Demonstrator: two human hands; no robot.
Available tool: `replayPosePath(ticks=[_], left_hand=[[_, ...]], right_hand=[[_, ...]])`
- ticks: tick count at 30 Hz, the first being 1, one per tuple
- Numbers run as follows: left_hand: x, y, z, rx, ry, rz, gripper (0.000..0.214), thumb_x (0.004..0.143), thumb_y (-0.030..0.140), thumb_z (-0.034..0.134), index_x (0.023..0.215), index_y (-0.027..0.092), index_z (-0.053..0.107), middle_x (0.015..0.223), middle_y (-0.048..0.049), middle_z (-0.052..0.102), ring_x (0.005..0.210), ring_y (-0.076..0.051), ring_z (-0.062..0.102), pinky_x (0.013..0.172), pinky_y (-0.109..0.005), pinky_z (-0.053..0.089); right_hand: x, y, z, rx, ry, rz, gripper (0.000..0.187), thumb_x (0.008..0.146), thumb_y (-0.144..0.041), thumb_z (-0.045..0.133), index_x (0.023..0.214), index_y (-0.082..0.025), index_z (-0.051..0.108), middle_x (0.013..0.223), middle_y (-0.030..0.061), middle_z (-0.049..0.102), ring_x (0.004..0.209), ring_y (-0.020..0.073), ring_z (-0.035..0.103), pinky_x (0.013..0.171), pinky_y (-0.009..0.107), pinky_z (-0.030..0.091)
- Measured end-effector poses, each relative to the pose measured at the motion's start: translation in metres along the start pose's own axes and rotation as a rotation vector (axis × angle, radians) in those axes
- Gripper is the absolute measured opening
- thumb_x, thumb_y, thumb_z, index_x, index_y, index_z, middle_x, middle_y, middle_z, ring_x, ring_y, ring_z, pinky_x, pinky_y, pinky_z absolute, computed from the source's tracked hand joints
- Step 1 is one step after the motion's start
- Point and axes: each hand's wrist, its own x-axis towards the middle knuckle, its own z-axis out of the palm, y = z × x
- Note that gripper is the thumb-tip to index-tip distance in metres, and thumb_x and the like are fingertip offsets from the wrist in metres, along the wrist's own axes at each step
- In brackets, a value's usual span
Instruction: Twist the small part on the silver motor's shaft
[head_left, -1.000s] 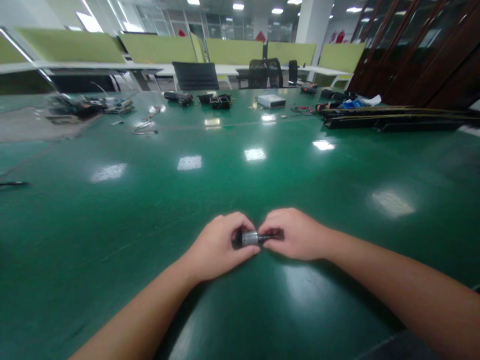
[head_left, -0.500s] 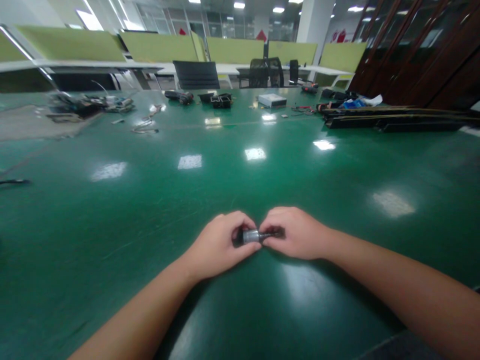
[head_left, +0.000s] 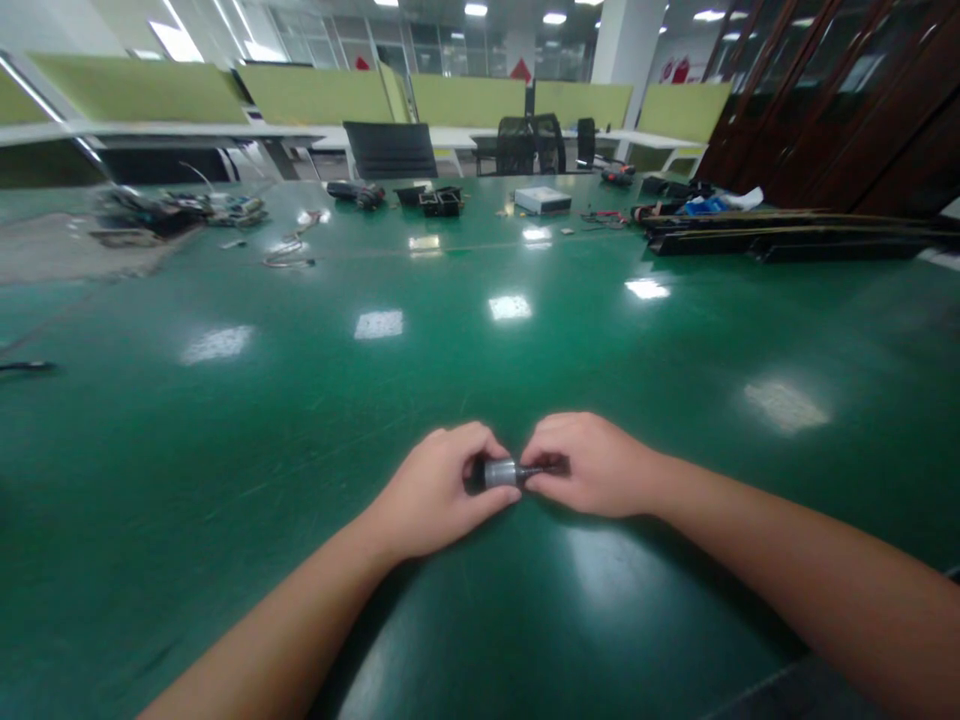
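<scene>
Close to the near side of the green tabletop [head_left: 465, 380], a small silver-and-black cylinder [head_left: 501, 473] lies level between my two hands. My left hand [head_left: 450, 485] curls round its thicker body, with the thumb along the near side and the fingers over the far side. From its right end a thin dark stem [head_left: 531, 470] runs into the fingers of my right hand [head_left: 589, 465], which pinch it. What lies inside the right fingers is partly hidden, and the exact kind of object cannot be made out.
Tangled electronic parts [head_left: 172, 210] lie at the far left, with a cable [head_left: 289, 258] nearby. Along the far edge are black brackets [head_left: 439, 200] and a white box [head_left: 542, 200]. Long dark strips [head_left: 780, 238] lie at the far right. A black cable end [head_left: 26, 366] shows at the left.
Both hands keep the same hold on the cylinder and stem. The whole view has shifted very slightly; nothing else visibly differs.
</scene>
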Motion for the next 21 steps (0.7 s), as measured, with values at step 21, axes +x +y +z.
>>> replayPosePath(ticks=[21], left_hand=[[-0.002, 0.000, 0.000, -0.021, -0.001, 0.000, 0.023, 0.081, 0.039, 0.076, 0.092, 0.021, 0.066, 0.082, 0.0017, 0.065, 0.071, -0.017, 0.058, 0.066, -0.029, 0.039]], right_hand=[[-0.005, 0.005, -0.011, -0.011, -0.063, 0.061, 0.008, 0.079, -0.018, 0.070, 0.087, -0.017, 0.071, 0.079, 0.0004, 0.067, 0.071, 0.0124, 0.057, 0.066, 0.024, 0.041]])
